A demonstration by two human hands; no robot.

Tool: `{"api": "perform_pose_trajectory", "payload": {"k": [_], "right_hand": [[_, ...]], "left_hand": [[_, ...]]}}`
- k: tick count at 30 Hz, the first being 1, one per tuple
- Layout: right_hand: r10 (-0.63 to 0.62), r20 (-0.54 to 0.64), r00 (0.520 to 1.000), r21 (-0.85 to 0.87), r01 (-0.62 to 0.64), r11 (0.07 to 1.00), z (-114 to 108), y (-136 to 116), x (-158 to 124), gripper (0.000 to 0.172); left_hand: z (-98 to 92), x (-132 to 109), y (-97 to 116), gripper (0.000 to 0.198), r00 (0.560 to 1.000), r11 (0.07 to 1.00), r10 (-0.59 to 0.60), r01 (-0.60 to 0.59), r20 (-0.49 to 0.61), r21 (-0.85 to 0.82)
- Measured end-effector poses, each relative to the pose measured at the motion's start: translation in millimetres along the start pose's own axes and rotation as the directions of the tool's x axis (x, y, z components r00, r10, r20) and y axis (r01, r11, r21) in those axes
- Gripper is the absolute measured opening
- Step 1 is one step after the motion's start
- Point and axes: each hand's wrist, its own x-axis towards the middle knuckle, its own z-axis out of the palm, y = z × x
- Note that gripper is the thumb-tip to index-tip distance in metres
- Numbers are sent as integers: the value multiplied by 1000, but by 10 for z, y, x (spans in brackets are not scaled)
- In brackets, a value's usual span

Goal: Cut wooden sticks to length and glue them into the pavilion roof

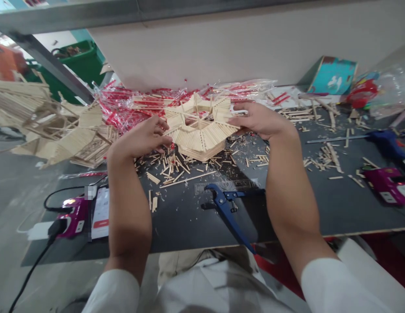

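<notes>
A ribbed, many-sided wooden model (201,140) sits between left hand (143,138) and right hand (260,119), fingers half-curled at its edges; I cannot tell if they grip. Before it on the tabletop (178,221): scraps (172,167), a blue cutter (230,218); behind it, crinkled plastic (153,102).

At twelve o'clock from you, the pale wooden stick model (201,138) is upright, its open middle facing up. Around that opening you see flared panels of thin sticks laid side by side, a broad pair spreading toward you at five and seven o'clock. Long sticks cross the opening, with short posts standing about it. Below six o'clock, you see a narrower, faceted body in stacked layers.
</notes>
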Motion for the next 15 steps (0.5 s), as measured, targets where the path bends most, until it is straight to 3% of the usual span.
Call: {"api": "perform_pose_trajectory", "payload": {"k": [4,7,12,15], "right_hand": [[16,206,978,-192,24,981,-72,-28,-70,33],[16,288,958,-302,75,950,-100,-31,-86,41],[52,267,962,-373,54,926,-112,-17,-60,44],[85,141,986,-463,-10,886,-133,73,19,41]], "left_hand": [[30,160,-157,41,994,982,23,-43,-110,-182],[53,232,-203,39,978,985,18,-53,-209,-162],[57,284,-282,38,957,992,-12,-24,-289,-122],[59,293,-310,39,959,994,-12,-19,-283,-105]]}}
